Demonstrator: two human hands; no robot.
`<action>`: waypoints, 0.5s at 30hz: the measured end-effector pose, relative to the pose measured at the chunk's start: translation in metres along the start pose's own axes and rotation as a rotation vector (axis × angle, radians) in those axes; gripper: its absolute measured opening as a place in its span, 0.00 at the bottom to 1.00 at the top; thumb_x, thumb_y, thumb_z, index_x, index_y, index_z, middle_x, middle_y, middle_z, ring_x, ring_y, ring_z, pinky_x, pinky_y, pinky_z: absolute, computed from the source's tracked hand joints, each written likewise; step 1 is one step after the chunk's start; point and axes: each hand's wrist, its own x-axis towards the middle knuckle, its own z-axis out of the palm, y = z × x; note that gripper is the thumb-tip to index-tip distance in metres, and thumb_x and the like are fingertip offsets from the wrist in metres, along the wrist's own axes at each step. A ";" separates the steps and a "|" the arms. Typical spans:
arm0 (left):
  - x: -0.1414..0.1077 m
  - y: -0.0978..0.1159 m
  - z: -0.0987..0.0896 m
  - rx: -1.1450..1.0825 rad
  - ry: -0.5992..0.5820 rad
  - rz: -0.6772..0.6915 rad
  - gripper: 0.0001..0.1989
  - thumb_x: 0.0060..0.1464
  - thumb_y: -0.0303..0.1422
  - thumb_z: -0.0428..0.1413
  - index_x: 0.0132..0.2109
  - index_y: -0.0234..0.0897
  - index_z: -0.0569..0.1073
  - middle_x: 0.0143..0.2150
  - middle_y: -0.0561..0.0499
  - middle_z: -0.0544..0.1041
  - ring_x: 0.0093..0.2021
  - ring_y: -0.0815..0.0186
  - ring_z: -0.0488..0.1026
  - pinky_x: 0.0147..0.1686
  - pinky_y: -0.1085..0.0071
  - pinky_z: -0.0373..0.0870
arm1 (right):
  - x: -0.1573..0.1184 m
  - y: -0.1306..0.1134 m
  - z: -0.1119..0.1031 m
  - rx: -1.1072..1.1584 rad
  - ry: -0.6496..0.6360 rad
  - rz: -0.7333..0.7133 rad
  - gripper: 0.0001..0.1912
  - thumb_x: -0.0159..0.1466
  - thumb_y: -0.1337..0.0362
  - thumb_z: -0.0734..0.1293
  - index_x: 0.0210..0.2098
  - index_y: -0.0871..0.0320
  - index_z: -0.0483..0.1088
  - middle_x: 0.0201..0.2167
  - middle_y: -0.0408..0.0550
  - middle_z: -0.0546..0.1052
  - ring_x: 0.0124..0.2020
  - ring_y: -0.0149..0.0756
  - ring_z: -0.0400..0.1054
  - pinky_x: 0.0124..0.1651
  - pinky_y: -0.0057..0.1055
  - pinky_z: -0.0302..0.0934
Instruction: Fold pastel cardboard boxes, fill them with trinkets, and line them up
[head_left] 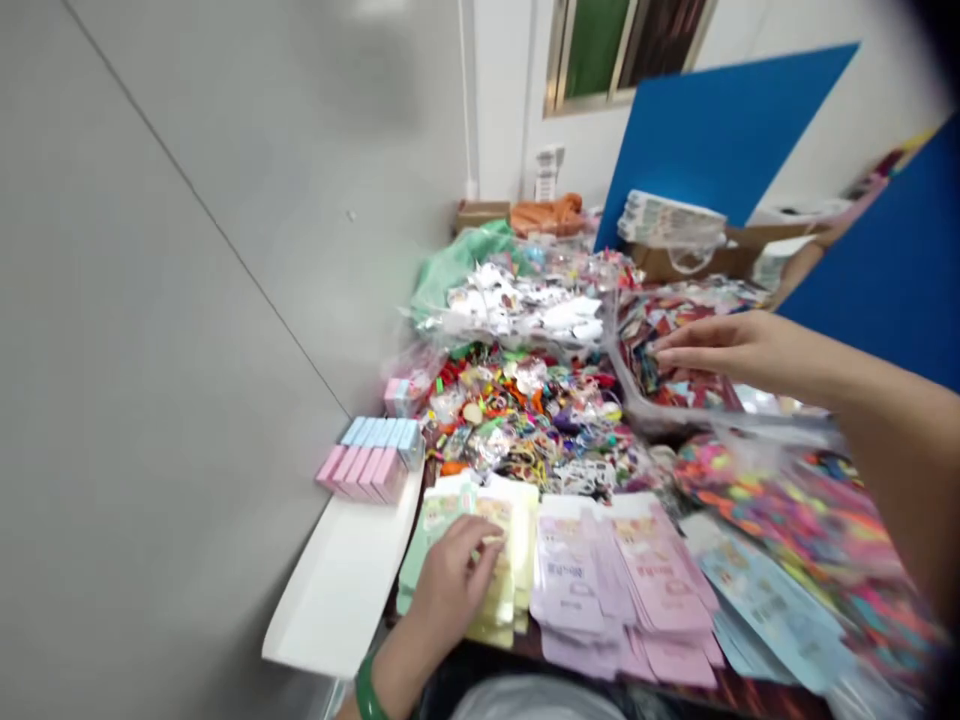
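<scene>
At the near edge, the curled left hand, grip unclear, touches pale-green card packets, while the open right hand reaches over a clear bag.

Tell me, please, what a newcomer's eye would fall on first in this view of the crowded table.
The heap of colourful trinkets in the middle of the table catches the eye first, with the right hand reaching into a pile of packets just beyond it. Bright blue boards rise at the far right. Nearest the viewer, lilac and pink paper packets lie fanned out beside the left hand, which wears a green bracelet.
</scene>
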 end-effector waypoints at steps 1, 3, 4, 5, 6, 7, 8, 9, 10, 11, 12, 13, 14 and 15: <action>-0.001 0.001 0.002 0.000 0.004 0.017 0.10 0.63 0.33 0.49 0.43 0.38 0.74 0.42 0.44 0.76 0.43 0.60 0.74 0.39 0.66 0.72 | -0.010 0.010 0.004 -0.048 -0.064 0.054 0.13 0.59 0.54 0.70 0.37 0.58 0.77 0.28 0.47 0.78 0.26 0.30 0.64 0.30 0.30 0.57; -0.002 0.005 0.006 0.008 -0.001 0.031 0.10 0.63 0.33 0.49 0.43 0.37 0.74 0.42 0.44 0.76 0.40 0.62 0.74 0.34 0.70 0.71 | -0.032 0.033 0.016 -0.122 -0.174 0.127 0.12 0.61 0.54 0.68 0.36 0.57 0.76 0.28 0.47 0.78 0.27 0.32 0.65 0.31 0.30 0.57; -0.001 0.009 0.008 0.013 -0.008 0.034 0.09 0.63 0.33 0.49 0.43 0.37 0.74 0.41 0.44 0.76 0.38 0.63 0.74 0.32 0.71 0.70 | -0.044 0.045 0.025 -0.152 -0.212 0.160 0.12 0.62 0.55 0.67 0.34 0.57 0.76 0.28 0.47 0.77 0.27 0.32 0.66 0.31 0.30 0.58; -0.001 0.012 0.010 0.022 -0.023 0.042 0.09 0.63 0.33 0.49 0.43 0.37 0.74 0.41 0.45 0.76 0.37 0.64 0.74 0.31 0.71 0.70 | -0.056 0.057 0.035 -0.185 -0.247 0.199 0.12 0.62 0.55 0.66 0.32 0.57 0.75 0.27 0.48 0.77 0.27 0.33 0.67 0.30 0.30 0.58; 0.000 0.016 0.013 0.034 -0.041 0.057 0.09 0.63 0.33 0.49 0.43 0.37 0.74 0.40 0.45 0.77 0.36 0.65 0.74 0.31 0.71 0.69 | -0.067 0.069 0.046 -0.225 -0.273 0.243 0.12 0.62 0.56 0.65 0.30 0.58 0.74 0.26 0.48 0.77 0.26 0.34 0.67 0.30 0.30 0.58; 0.001 0.019 0.017 0.049 -0.063 0.073 0.09 0.63 0.33 0.49 0.43 0.37 0.74 0.40 0.45 0.77 0.36 0.64 0.74 0.32 0.71 0.69 | -0.077 0.081 0.058 -0.269 -0.284 0.290 0.13 0.62 0.56 0.64 0.29 0.58 0.72 0.25 0.49 0.76 0.26 0.36 0.67 0.29 0.30 0.58; 0.002 0.022 0.021 0.065 -0.086 0.086 0.09 0.63 0.33 0.49 0.43 0.37 0.74 0.40 0.45 0.77 0.36 0.64 0.74 0.33 0.70 0.69 | -0.086 0.092 0.070 -0.294 -0.289 0.330 0.13 0.62 0.56 0.64 0.28 0.58 0.72 0.26 0.51 0.77 0.27 0.37 0.69 0.29 0.31 0.58; 0.003 0.025 0.026 0.080 -0.109 0.093 0.10 0.63 0.33 0.49 0.43 0.36 0.74 0.39 0.45 0.77 0.36 0.63 0.74 0.35 0.69 0.70 | -0.095 0.102 0.081 -0.313 -0.290 0.365 0.13 0.62 0.55 0.64 0.29 0.58 0.71 0.27 0.52 0.77 0.28 0.39 0.70 0.30 0.31 0.59; 0.003 0.028 0.031 0.092 -0.130 0.094 0.10 0.63 0.33 0.49 0.44 0.36 0.74 0.39 0.45 0.77 0.37 0.63 0.74 0.37 0.68 0.70 | -0.103 0.110 0.092 -0.329 -0.282 0.391 0.14 0.61 0.53 0.64 0.30 0.59 0.71 0.29 0.55 0.78 0.31 0.43 0.72 0.31 0.33 0.60; 0.004 0.032 0.036 0.096 -0.153 0.092 0.10 0.62 0.33 0.50 0.44 0.36 0.74 0.39 0.45 0.77 0.38 0.62 0.74 0.39 0.67 0.70 | -0.110 0.116 0.103 -0.344 -0.268 0.404 0.16 0.60 0.51 0.64 0.33 0.59 0.71 0.33 0.58 0.79 0.34 0.46 0.73 0.33 0.35 0.61; 0.004 0.036 0.042 0.101 -0.174 0.094 0.10 0.62 0.32 0.50 0.44 0.36 0.75 0.39 0.45 0.78 0.39 0.61 0.75 0.40 0.67 0.70 | -0.116 0.122 0.113 -0.359 -0.252 0.405 0.19 0.58 0.48 0.65 0.36 0.60 0.71 0.36 0.60 0.79 0.37 0.51 0.74 0.36 0.37 0.62; 0.005 0.040 0.048 0.101 -0.209 0.101 0.10 0.62 0.33 0.50 0.44 0.37 0.75 0.39 0.45 0.78 0.41 0.61 0.75 0.41 0.67 0.70 | -0.121 0.126 0.122 -0.374 -0.232 0.394 0.24 0.56 0.45 0.66 0.39 0.60 0.71 0.39 0.63 0.78 0.40 0.55 0.74 0.38 0.40 0.63; 0.005 0.044 0.054 0.102 -0.252 0.130 0.10 0.62 0.33 0.51 0.44 0.36 0.76 0.40 0.45 0.79 0.41 0.61 0.75 0.42 0.67 0.71 | -0.125 0.131 0.130 -0.379 -0.215 0.375 0.27 0.54 0.43 0.66 0.41 0.60 0.71 0.42 0.65 0.78 0.42 0.58 0.73 0.39 0.43 0.63; 0.006 0.047 0.060 0.121 -0.297 0.168 0.11 0.62 0.33 0.51 0.45 0.36 0.76 0.41 0.44 0.79 0.41 0.61 0.75 0.43 0.67 0.71 | -0.128 0.136 0.138 -0.373 -0.213 0.358 0.28 0.53 0.42 0.66 0.42 0.59 0.71 0.43 0.67 0.77 0.42 0.61 0.73 0.40 0.45 0.64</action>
